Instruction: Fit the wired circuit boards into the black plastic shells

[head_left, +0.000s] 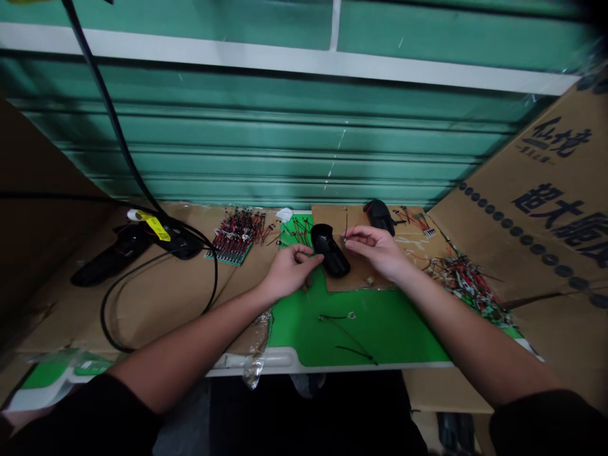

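While a long black plastic device (111,256) lay at the left of the green counter (304,335), a dense cluster of red and black wires (232,237) bristled nearer the middle. There the step in hand seemed to be the handling of a small wired piece beside a shell. The left hand (289,271) had its grip partly curled, thumb and forefinger tips close together at the left edge of a hollow black plastic shell (335,253) with a rounded far end. In so dim and distant a view, I could not tell whether that grip pinched the rim or only rested against it. The shell was between the hands, over a flat brown cardboard sheet (327,214). Just to its right, the right hand (382,253) had its grip closed, thumb against fingertips, on a tiny pale piece with a thin dark wire (345,239) standing up from it. As I judged it, the next move called for a steady shell and a light pinch that spared the wire. Farther right lay a tangled heap of wired green boards (475,288).
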A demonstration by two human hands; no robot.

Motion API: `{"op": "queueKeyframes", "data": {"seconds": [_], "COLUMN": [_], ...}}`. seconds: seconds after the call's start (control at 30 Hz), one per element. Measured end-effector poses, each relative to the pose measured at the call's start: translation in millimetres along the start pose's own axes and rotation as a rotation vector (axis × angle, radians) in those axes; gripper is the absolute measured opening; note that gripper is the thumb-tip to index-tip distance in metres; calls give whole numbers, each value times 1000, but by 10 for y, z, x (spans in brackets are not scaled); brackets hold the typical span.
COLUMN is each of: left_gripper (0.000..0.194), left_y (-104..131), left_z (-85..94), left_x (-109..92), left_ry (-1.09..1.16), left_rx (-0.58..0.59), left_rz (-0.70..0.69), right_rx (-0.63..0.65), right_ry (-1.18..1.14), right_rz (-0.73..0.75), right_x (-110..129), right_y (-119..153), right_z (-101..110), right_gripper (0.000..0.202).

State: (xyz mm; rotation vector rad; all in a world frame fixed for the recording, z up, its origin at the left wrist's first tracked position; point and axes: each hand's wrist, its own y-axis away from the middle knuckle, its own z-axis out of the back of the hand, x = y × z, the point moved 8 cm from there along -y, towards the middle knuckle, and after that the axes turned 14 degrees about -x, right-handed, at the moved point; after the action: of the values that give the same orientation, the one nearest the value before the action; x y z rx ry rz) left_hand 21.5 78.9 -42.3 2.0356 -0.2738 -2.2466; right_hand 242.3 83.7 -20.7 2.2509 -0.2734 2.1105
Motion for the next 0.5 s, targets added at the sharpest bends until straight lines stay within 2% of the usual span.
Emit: {"op": "queueKeyframes", "data": {"seconds": [0.13,0.33,0.5], "left_gripper": [49,58,72], "left_y": [7,-12,69], "left_z": [-76,-57,-124], "left_x": [56,93,69], "left_ry": [11,91,248], "left_rx": [9,-42,112], "left_rz": [79,149,141], "right_rx": [39,118,66], "right_ry": [-28,-88,-108], "right_rz": [-75,-124,-69], "right_x": [-221,-259,-186], "right_y": [-5,80,93], "right_z": [-96,-239,-206], "right_gripper": [43,40,43]}}
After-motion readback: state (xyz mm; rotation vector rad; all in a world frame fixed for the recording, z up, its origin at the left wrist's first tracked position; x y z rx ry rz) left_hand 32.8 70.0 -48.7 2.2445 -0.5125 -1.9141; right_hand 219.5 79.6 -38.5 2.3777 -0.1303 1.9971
